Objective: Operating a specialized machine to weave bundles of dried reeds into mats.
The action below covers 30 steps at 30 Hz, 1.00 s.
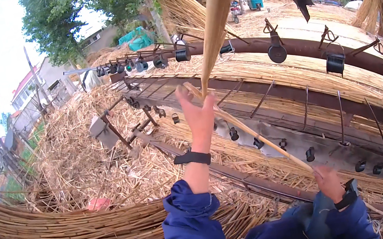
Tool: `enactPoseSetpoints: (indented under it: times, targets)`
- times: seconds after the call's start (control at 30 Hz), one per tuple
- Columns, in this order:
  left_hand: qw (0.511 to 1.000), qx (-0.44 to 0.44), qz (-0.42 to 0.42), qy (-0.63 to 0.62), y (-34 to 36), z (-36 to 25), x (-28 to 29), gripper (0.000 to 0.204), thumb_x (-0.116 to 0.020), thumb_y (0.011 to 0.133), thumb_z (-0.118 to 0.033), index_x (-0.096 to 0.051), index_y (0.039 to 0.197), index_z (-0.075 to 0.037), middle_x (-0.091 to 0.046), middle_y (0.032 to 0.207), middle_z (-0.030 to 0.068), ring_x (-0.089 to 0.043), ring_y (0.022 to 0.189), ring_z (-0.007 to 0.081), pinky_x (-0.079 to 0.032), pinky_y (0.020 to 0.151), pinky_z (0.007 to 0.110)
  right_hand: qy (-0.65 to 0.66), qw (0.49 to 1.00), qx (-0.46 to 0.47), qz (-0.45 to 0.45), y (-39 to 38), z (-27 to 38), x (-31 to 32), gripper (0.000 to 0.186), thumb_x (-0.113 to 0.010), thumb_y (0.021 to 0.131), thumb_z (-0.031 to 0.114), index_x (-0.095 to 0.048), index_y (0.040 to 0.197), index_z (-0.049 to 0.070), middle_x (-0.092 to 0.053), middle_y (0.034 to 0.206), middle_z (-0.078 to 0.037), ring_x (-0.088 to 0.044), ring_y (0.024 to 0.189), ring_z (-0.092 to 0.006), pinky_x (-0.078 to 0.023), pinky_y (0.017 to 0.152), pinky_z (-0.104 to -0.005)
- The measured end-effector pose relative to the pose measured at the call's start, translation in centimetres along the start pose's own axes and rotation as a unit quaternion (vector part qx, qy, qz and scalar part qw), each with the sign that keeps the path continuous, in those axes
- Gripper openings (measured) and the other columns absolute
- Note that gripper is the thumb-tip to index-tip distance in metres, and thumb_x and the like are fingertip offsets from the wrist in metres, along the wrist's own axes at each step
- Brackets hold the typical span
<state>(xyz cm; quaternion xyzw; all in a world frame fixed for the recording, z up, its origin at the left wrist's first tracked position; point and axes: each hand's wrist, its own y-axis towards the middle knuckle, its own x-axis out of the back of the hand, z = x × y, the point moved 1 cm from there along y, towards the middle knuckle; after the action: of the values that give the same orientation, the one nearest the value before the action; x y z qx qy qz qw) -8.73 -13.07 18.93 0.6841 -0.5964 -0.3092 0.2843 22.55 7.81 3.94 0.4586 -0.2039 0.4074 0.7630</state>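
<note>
While the left hand (198, 118), just toward twelve o'clock, pinches pale reed stalks (216, 19) where they meet, the right hand (329, 182) grips the lower stalk (277, 147) toward four o'clock — a spacing that probably steadies its slender length.

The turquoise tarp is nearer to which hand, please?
Left: the left hand appears below and right of the turquoise tarp; the right hand, lower and farther right.

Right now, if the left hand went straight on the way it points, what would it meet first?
Beyond the stalks right at the left hand, probably the lower brown beam, though depth is unclear.
</note>
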Motion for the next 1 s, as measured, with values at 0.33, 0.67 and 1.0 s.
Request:
enactPoseSetpoints:
  times: [0.33, 0.67, 1.0]
  targets:
    - [0.988, -0.015, 0.081, -0.131, 3.7, -2.5, 5.6, 0.024, -0.046, 0.093, -0.028, -0.045, 0.081, -0.008, -0.038, 0.056, -0.0018, -0.037, 0.047, 0.0071, -0.032, 0.042, 0.024, 0.008, 0.991, -0.016, 0.136, -2.8, 1.5, 0.4, 0.019, -0.057, 0.077, 0.005, -0.059, 0.096, 0.003, -0.060, 0.074, -0.016, -0.059, 0.067, -0.0325, -0.046, 0.058, -0.0385]
    - [0.768, 0.601, -0.046, -0.218, -9.1, 18.9, 10.7, 0.025, -0.038, 0.093, -0.024, -0.036, 0.070, -0.014, -0.026, 0.054, -0.0025, -0.024, 0.044, 0.0115, -0.023, 0.042, 0.028, -0.052, 0.984, -0.116, 0.128, -16.3, -1.3, 10.1, 0.017, -0.064, 0.066, 0.010, -0.060, 0.080, 0.001, -0.056, 0.067, -0.016, -0.055, 0.062, -0.0351, -0.043, 0.056, -0.0408]
    - [0.821, 0.538, 0.043, -0.185, -10.3, 22.9, 4.1, 0.027, -0.041, 0.094, -0.033, -0.040, 0.084, -0.008, -0.044, 0.074, 0.0056, -0.043, 0.061, 0.0170, -0.041, 0.053, 0.029, -0.387, 0.896, -0.215, 0.026, -25.5, -3.1, 19.8, 0.014, -0.058, 0.066, 0.013, -0.056, 0.079, 0.010, -0.048, 0.070, -0.007, -0.052, 0.070, -0.0257, -0.041, 0.062, -0.0386]
